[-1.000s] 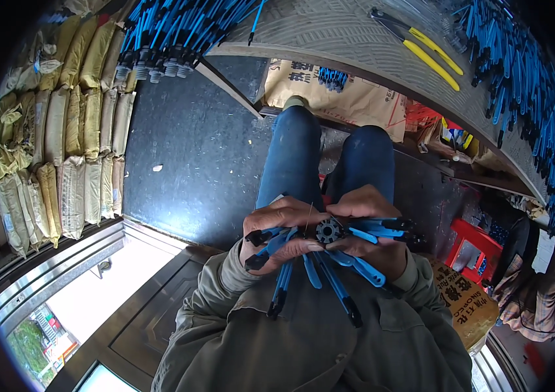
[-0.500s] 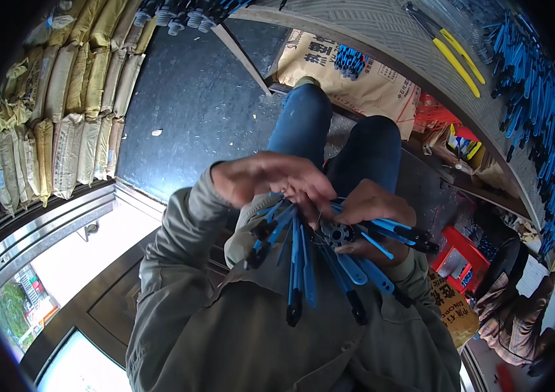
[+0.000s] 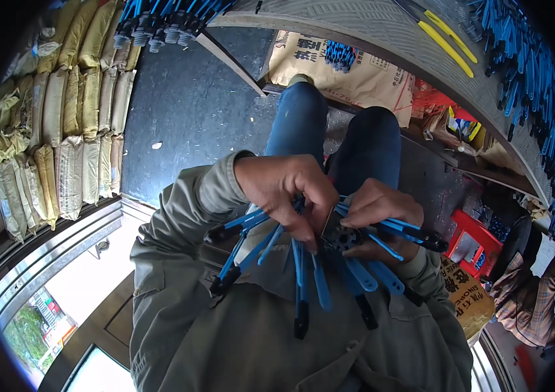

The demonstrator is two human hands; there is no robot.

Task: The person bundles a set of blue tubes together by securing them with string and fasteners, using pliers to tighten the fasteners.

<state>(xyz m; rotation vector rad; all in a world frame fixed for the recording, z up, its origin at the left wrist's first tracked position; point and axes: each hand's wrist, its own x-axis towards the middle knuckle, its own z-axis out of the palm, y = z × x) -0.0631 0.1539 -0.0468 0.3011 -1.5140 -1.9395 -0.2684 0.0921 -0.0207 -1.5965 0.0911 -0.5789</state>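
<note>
My right hand (image 3: pixel 385 212) grips a round black plastic hub (image 3: pixel 342 239) with slots around its rim, held over my lap. Long blue plastic strips (image 3: pixel 360 274), several tipped in black, spread out from about the hub toward my body and to the right. Left of the hub, my left hand (image 3: pixel 293 189) is closed with thumb and fingers bent down around blue strips (image 3: pixel 271 245) that fan out beneath it. The fingers hide the ends of these strips, so I cannot tell which are fixed in the hub.
Yellow-handled pliers (image 3: pixel 446 44) and a heap of blue strips (image 3: pixel 538 111) lie on the table (image 3: pixel 356 18). Black-and-blue bundles (image 3: pixel 163 29) hang over its left end. Stacked sacks (image 3: pixel 71 104) stand left. At right are a red stool (image 3: pixel 470 242) and a person's plaid sleeve (image 3: pixel 527 300).
My left hand has come down from its raised, blurred pose and closed around blue strips left of the hub. The right hand still holds the hub; the view has shifted slightly.
</note>
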